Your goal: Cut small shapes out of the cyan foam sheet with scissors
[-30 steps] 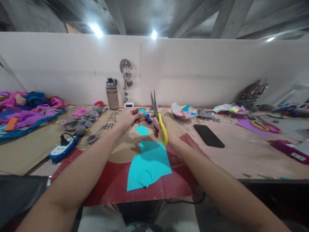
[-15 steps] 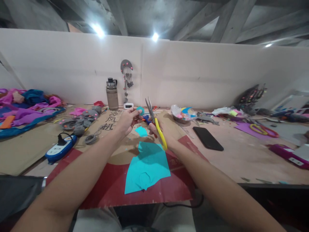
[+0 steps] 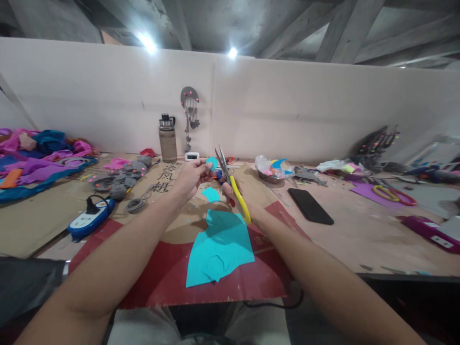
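My left hand [image 3: 194, 177] pinches a small rounded piece of turquoise felt-like material [image 3: 212, 163] between thumb and fingers. Close on its right, my right hand [image 3: 233, 192] grips scissors [image 3: 237, 191] with a yellow handle loop and a red one. Their blades point up and away, slightly parted, beside the turquoise piece. Under my hands lies a small turquoise scrap [image 3: 211, 194]. Nearer to me a larger turquoise sheet [image 3: 230, 244] with a cut, creased edge rests on a red and brown cardboard sheet [image 3: 154, 287].
A black phone [image 3: 310, 206] lies right of my right arm. On the left are a blue-edged power strip [image 3: 89, 219], grey cord [image 3: 135, 205] and grey felt pieces [image 3: 125, 177]. A water bottle [image 3: 167, 141] stands by the partition. A bowl [image 3: 270, 176] holds colourful scraps.
The rounded turquoise piece has turned slightly and shows brighter, a little to the right. The scissors' blades have shifted slightly beside it. Both hands keep their holds.
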The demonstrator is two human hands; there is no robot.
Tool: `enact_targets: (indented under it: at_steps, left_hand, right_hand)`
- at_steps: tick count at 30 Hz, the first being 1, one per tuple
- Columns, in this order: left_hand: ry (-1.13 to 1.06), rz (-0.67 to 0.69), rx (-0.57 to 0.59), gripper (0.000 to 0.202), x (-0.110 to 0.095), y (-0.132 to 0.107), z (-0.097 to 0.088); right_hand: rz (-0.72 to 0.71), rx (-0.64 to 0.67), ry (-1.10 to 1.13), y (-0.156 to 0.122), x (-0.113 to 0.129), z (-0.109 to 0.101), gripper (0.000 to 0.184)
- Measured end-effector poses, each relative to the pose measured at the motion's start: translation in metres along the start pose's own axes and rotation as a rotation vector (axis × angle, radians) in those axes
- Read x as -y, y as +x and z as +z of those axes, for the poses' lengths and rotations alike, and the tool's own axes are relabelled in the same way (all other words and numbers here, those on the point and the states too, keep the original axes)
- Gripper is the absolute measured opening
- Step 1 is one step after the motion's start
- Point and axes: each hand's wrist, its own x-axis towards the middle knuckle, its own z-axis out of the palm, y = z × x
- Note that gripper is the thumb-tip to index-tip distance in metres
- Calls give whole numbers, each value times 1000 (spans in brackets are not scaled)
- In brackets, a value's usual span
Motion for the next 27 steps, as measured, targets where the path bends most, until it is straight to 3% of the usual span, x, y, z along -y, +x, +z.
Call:
enact_targets:
  at_steps: [6,14,21,27]
  left_hand:
    - [8,59,-11,29,5,0,0]
    - [110,140,-4,22,8,0,-2]
    - [107,76,17,23,8,-1,0]
    - [63,150,44,21,9,2,-1]
  right_hand:
    - [-35,-20,84,2,-2,4,47]
    - [21,-54,196,2,4,6,52]
    - [4,-79,151,3,1,7,53]
    - [22,-27,97,5,-4,5,55]
